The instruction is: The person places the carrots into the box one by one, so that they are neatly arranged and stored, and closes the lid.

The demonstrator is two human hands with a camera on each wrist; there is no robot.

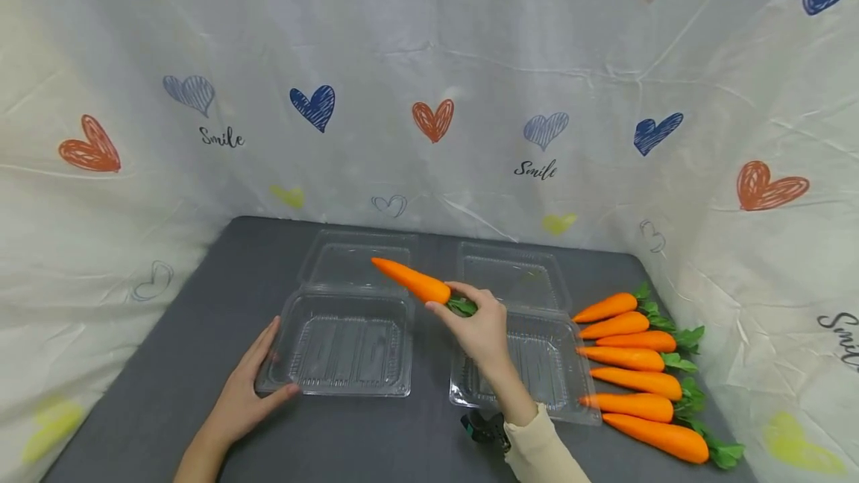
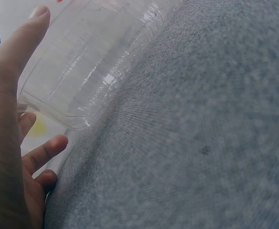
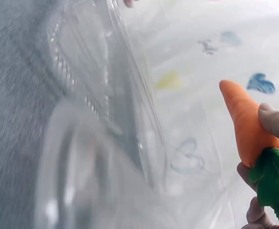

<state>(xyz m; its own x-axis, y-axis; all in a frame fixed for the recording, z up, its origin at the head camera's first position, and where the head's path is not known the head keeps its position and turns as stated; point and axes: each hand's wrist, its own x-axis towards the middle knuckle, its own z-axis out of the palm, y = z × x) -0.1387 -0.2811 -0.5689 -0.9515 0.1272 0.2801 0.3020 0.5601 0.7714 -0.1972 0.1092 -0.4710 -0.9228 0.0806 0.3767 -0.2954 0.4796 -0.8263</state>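
My right hand (image 1: 482, 319) pinches an orange carrot (image 1: 412, 279) near its green leafy top, between thumb and fingers. The carrot is held in the air, its tip pointing left over the hinge side of the left clear plastic container (image 1: 345, 341). In the right wrist view the leaves (image 3: 273, 179) hang by the palm. My left hand (image 1: 244, 386) lies against that container's left side, fingers extended along the edge and thumb at the front corner. The left wrist view shows the thumb (image 2: 27, 40) beside the clear wall. Both containers have their lids folded back.
A second clear container (image 1: 530, 364) stands under my right forearm. Several carrots (image 1: 631, 358) lie in a column at the right, some tips overlapping its edge. A small black object (image 1: 479, 427) is by the right wrist. A white curtain (image 1: 429, 43) with hearts surrounds the grey table (image 1: 188, 334).
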